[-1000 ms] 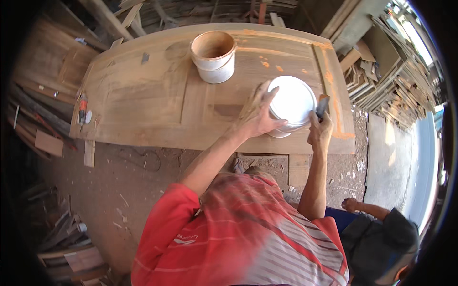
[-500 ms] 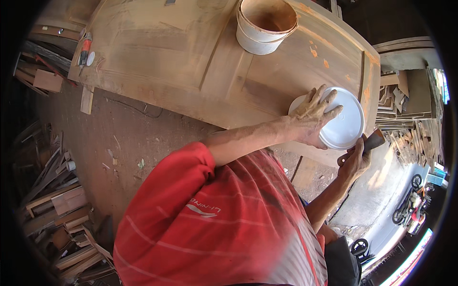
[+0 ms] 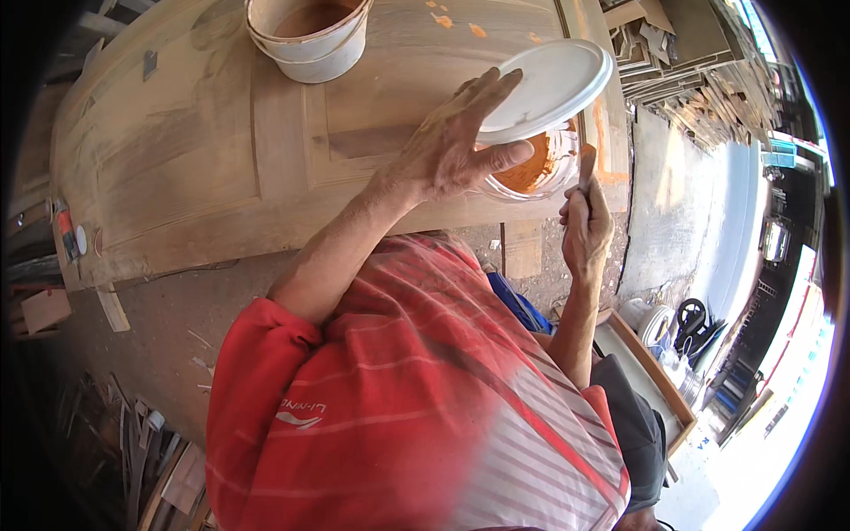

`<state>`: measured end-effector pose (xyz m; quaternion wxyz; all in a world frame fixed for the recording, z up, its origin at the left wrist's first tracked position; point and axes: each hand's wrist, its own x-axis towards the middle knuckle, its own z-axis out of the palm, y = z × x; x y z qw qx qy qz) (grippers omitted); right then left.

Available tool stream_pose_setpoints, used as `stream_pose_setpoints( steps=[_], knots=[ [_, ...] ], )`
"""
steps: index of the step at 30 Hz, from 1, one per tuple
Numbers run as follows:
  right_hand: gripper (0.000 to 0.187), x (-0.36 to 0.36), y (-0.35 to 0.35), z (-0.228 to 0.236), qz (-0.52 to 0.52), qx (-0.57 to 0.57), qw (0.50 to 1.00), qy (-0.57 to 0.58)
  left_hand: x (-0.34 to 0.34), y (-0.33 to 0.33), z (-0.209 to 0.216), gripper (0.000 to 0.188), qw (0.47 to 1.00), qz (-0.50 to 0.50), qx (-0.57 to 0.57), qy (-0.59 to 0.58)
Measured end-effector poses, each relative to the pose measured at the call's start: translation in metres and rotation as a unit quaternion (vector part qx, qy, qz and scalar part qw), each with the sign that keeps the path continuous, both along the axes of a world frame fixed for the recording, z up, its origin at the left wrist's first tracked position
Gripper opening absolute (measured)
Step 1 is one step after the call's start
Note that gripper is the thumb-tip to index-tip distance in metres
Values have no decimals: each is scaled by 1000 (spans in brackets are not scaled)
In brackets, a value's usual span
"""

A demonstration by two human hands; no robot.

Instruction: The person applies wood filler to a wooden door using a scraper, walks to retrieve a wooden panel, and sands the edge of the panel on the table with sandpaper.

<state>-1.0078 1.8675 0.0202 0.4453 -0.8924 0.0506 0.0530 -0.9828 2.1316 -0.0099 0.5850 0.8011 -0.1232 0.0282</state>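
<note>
My left hand (image 3: pixel 443 150) grips the edge of a round white lid (image 3: pixel 558 84), its thumb at the lower rim. The lid is tilted up over a white tub (image 3: pixel 503 191). Orange paste (image 3: pixel 534 168) coats the inside of this tub, which rests near the wooden door panel's edge; the lid hides its far side. Just right of the tub, my right hand (image 3: pixel 586 232) is closed around a putty knife (image 3: pixel 587 165), its orange-smeared blade pointing up.
A white bucket (image 3: pixel 323 55) with brown residue stands on the wooden door panel (image 3: pixel 190 190). A red-and-black power tool (image 3: pixel 66 232) lies at its left end. Stacked wood offcuts (image 3: pixel 708 97) are beyond the right end. A wooden-framed panel (image 3: pixel 642 372) is at lower right.
The lid has come up off the tub with my left hand, exposing the orange paste. My right hand has moved from the lid's rim to beside the tub. The view has shifted rightward.
</note>
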Motion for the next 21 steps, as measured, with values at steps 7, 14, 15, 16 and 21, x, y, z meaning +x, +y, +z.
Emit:
stream_pose_setpoints(
  steps=[7, 14, 15, 16, 21],
  knots=[
    [46, -7, -47, -13, 181, -202, 957, -105, 7, -23, -5, 104, 1000, 16, -6, -23],
    [39, -28, -121, 20, 108, -295, 947, 58, -6, -21, 5, 102, 990, 43, 127, -42],
    [39, -14, -105, 32, 77, -236, 968, 28, -2, -16, 16, 106, 991, 49, 110, -57],
    [39, -6, -84, 58, 67, -187, 980, 31, -4, -17, 23, 110, 985, 71, 120, -97],
    [20, -34, -50, 134, 296, -261, 917, -53, -28, -70, 31, 100, 959, 65, 148, -231]
  ],
)
